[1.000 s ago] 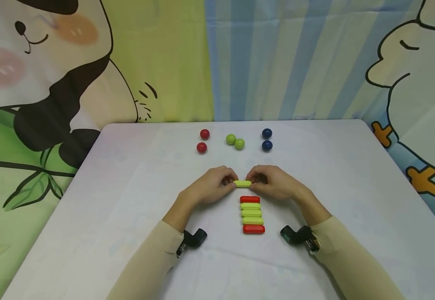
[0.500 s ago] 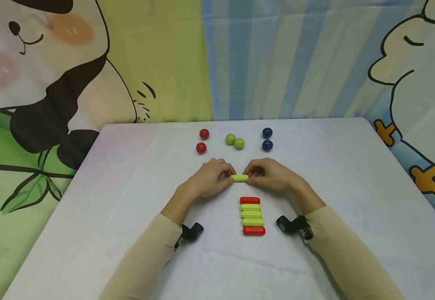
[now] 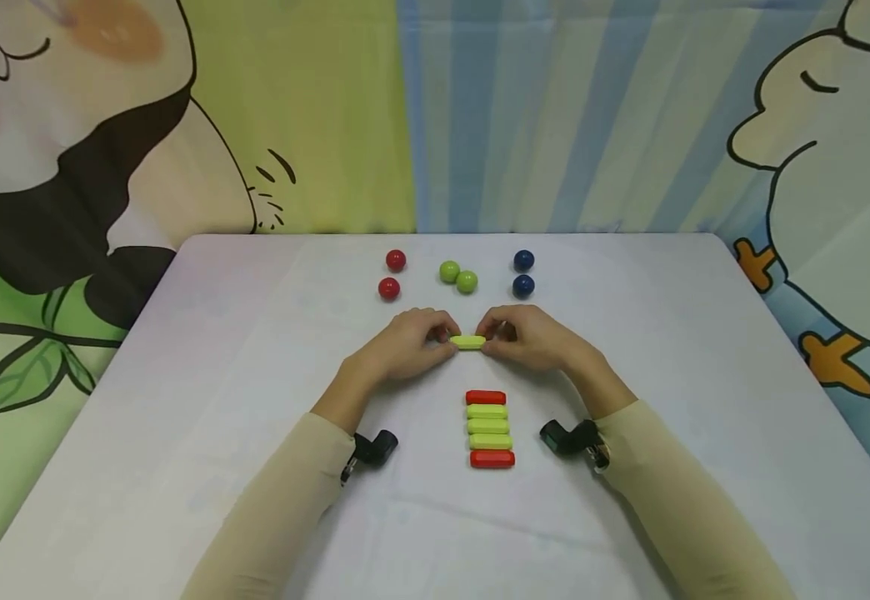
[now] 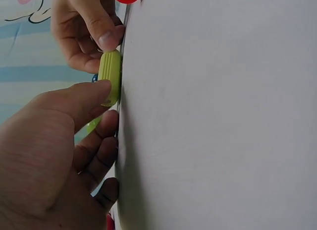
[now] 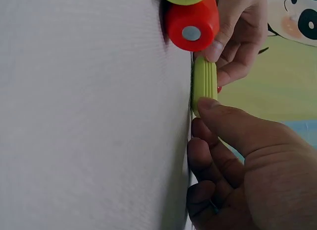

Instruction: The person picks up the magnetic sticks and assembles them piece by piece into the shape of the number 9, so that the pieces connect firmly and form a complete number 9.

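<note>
Pinching opposite ends narrowly between thumb and fingers, the left hand and right hand hold a yellow bar beyond a column of bars; red balls, green balls and blue balls lie nearer the table's far edge.

A white-covered table with rounded far corners fills the middle down to six o'clock. Behind it, printed cloth shows a cartoon panda at ten, a plain yellow-green panel at eleven, blue-and-cream stripes at one and a pale cartoon bird toward two.
</note>
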Demonstrator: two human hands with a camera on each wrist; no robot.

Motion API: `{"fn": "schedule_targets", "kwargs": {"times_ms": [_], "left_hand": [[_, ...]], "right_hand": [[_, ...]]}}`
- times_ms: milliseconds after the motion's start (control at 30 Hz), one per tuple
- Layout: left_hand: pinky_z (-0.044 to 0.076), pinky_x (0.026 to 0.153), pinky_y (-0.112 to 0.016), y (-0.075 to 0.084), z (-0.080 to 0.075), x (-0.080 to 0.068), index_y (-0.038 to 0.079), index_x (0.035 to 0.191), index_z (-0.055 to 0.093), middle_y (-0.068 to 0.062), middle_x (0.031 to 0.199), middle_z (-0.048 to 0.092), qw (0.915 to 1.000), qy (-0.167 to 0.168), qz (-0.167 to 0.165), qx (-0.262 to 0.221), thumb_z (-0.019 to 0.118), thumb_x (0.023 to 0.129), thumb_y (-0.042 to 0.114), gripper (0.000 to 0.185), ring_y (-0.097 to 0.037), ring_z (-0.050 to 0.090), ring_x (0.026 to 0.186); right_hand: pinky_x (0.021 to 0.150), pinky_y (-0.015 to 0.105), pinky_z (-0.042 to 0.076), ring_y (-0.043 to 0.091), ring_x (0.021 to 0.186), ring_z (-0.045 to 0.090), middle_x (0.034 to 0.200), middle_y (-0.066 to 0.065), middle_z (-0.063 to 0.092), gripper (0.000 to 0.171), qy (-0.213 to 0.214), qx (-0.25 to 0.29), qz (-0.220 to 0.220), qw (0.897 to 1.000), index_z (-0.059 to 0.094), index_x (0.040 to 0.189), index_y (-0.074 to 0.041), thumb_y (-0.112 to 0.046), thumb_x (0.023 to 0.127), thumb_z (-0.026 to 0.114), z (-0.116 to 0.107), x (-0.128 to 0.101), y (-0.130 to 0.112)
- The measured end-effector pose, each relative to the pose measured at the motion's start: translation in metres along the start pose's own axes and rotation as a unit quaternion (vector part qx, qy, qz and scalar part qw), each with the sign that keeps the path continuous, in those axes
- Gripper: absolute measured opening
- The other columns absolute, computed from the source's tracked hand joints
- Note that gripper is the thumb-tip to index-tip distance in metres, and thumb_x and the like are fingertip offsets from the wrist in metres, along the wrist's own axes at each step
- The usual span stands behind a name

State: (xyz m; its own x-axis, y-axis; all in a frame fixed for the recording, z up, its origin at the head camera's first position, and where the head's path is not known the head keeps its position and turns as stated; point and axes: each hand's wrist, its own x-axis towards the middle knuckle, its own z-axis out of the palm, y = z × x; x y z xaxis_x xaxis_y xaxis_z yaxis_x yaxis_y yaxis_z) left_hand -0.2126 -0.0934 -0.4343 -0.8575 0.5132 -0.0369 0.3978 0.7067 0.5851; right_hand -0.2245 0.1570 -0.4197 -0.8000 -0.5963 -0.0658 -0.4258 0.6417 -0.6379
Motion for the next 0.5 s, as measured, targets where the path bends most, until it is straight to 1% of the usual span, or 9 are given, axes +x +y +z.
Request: {"fn": "schedule_targets", "kwargs": {"times_ms": [100,167,233,333,400,500], "left_hand": [[0.048,0.087,-0.035,-0.002,-0.002,-0.002,0.022,0.12,0.068,0.004,0.097,0.064,0.9999,0.002,-0.012,-0.009,0.067,0.099,0.024,0.021,-0.017,0.056,0.093],[0.048,0.086,-0.034,-0.003,-0.002,-0.003,0.022,0.119,0.068,0.004,0.098,0.063,0.9998,0.002,-0.017,-0.011,0.068,0.099,0.024,0.021,-0.017,0.056,0.092],[0.046,0.091,-0.038,-0.004,-0.002,-0.002,0.023,0.119,0.068,0.005,0.1,0.063,0.9998,0.004,-0.016,-0.008,0.069,0.098,0.026,0.021,-0.016,0.056,0.094],[0.038,0.102,-0.051,-0.004,-0.002,0.004,0.028,0.116,0.068,0.009,0.104,0.065,0.9998,0.007,-0.016,-0.013,0.07,0.097,0.031,0.019,-0.014,0.058,0.1],[0.032,0.104,-0.056,-0.003,-0.002,0.009,0.031,0.112,0.069,0.011,0.105,0.066,0.9996,0.009,-0.018,-0.022,0.071,0.096,0.034,0.017,-0.012,0.058,0.102],[0.029,0.106,-0.058,-0.003,-0.002,0.014,0.032,0.109,0.07,0.012,0.105,0.067,0.9991,0.008,-0.022,-0.035,0.072,0.096,0.035,0.014,-0.012,0.058,0.105]], "right_hand": [[0.075,0.033,0.047,0.017,0.082,0.057,0.097,-0.001,0.067,0.014,-0.007,0.014,-0.015,1.0,0.071,0.109,-0.017,-0.019,0.096,0.074,0.003,0.004,0.0],[0.076,0.033,0.047,0.017,0.083,0.057,0.097,-0.001,0.067,0.013,-0.014,0.02,-0.017,1.0,0.071,0.109,-0.017,-0.02,0.096,0.073,0.004,0.007,0.0],[0.078,0.033,0.048,0.017,0.084,0.058,0.098,-0.001,0.067,0.012,-0.021,0.025,-0.007,0.999,0.07,0.109,-0.018,-0.02,0.097,0.072,0.003,0.008,-0.001],[0.08,0.034,0.048,0.018,0.086,0.058,0.098,0.0,0.066,0.011,-0.033,0.029,0.007,0.999,0.069,0.108,-0.018,-0.019,0.097,0.07,-0.001,0.008,-0.001],[0.081,0.035,0.047,0.018,0.087,0.058,0.097,0.001,0.066,0.01,-0.039,0.032,0.014,0.999,0.069,0.108,-0.016,-0.018,0.098,0.069,-0.005,0.008,-0.002],[0.083,0.035,0.047,0.019,0.088,0.058,0.096,0.002,0.065,0.011,-0.044,0.034,0.017,0.998,0.069,0.109,-0.014,-0.017,0.099,0.068,-0.009,0.009,-0.002]]}}
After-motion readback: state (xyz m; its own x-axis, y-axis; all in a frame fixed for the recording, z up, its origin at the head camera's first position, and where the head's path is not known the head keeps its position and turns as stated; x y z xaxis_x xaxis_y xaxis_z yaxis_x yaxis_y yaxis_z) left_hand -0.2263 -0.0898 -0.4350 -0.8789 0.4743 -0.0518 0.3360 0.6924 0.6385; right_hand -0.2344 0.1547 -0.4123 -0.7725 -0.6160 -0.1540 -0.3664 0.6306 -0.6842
